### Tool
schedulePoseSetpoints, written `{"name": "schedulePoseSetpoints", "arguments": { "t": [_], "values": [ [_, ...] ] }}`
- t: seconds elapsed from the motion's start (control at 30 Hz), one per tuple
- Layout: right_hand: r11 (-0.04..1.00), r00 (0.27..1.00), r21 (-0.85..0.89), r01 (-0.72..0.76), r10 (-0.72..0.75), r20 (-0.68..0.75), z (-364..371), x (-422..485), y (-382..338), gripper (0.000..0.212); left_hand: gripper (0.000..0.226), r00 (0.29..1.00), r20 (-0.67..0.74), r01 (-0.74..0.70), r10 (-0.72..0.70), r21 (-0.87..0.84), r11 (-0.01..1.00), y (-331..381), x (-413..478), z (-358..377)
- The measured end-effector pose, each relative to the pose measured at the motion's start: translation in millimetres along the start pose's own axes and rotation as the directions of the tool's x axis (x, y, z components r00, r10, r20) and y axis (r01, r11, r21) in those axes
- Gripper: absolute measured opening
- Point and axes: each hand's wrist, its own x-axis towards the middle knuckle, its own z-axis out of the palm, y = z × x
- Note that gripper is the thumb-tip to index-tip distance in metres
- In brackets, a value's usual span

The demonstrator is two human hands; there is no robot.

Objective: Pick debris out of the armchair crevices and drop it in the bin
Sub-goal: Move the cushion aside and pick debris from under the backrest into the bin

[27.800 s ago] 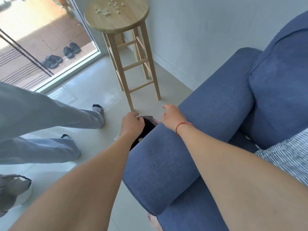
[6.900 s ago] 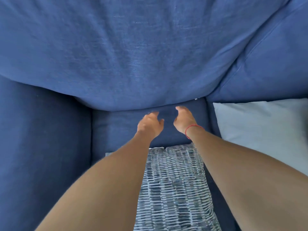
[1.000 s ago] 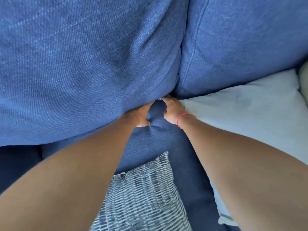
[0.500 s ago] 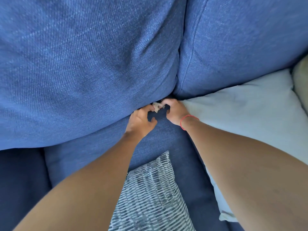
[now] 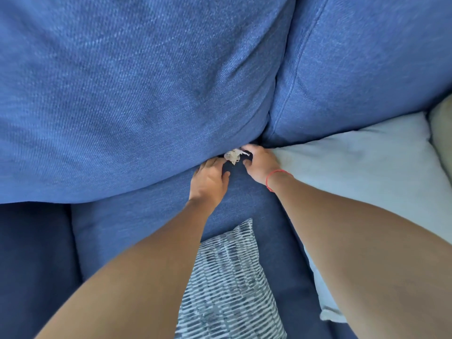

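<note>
Position: the view looks straight down onto the blue armchair (image 5: 34, 265), at the gap where the left back cushion (image 5: 134, 94) meets the seat cushion (image 5: 146, 221). A second back cushion (image 5: 354, 69) stands just beside the first, on the right, and the seam between them runs down to the same gap.

Debris: one crumpled pale scrap (image 5: 233, 155) sits at the mouth of the gap, against the lower edge of the left back cushion and between the two hands. What it is made of cannot be told.

Right hand (image 5: 260, 165): the fingers are curled. The forefinger lies over the right end of the scrap and the thumb is bent in below it, so the scrap is held in a pinch (only part of the contact is visible). A red string bracelet (image 5: 276, 177) circles this wrist. The back of the hand touches a pale blue pillow (image 5: 367, 167) lying on the seat to the right.

Left hand (image 5: 210, 179): the palm faces down on the seat cushion, the fingers are nearly straight and close together, and the thumb is set apart. The fingertips reach the edge of the gap just left of the scrap. Contact with the scrap cannot be confirmed.

Other items: a grey-and-white patterned pillow (image 5: 227, 289) lies on the seat between the forearms.
</note>
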Motion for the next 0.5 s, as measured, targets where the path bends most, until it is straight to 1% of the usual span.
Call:
{"name": "schedulePoseSetpoints", "arguments": {
  "t": [0.07,0.17,0.27,0.33,0.4,0.5],
  "values": [
    [0.999,0.999,-0.032,0.034,-0.034,0.009,5,-1,-5,0.047,0.055,0.999,0.022,0.021,-0.023,0.085,0.996,-13,-7,-1],
    [0.991,0.997,-0.113,0.066,-0.062,0.045,10,-1,-14,0.055,0.076,0.996,0.072,0.040,-0.054,0.190,0.981,-29,-11,-6],
    [0.974,0.989,-0.202,0.101,-0.076,0.127,14,2,-23,0.048,0.094,0.984,0.066,0.151,-0.164,0.166,0.975,-38,-15,-7],
    [0.954,0.985,-0.268,0.133,-0.097,0.142,15,-3,-31,0.043,0.099,0.983,0.074,0.159,-0.169,0.125,0.979,-40,-17,-7],
    [0.939,0.977,-0.281,0.199,-0.166,0.135,18,-12,-37,0.043,0.097,0.981,0.119,0.150,-0.156,0.054,0.987,-44,-17,-9],
    [0.952,0.963,-0.170,0.255,-0.235,0.128,23,-30,-46,0.051,0.086,0.973,0.172,0.163,-0.155,-0.033,0.986,-54,-17,-19]
  ]
}}
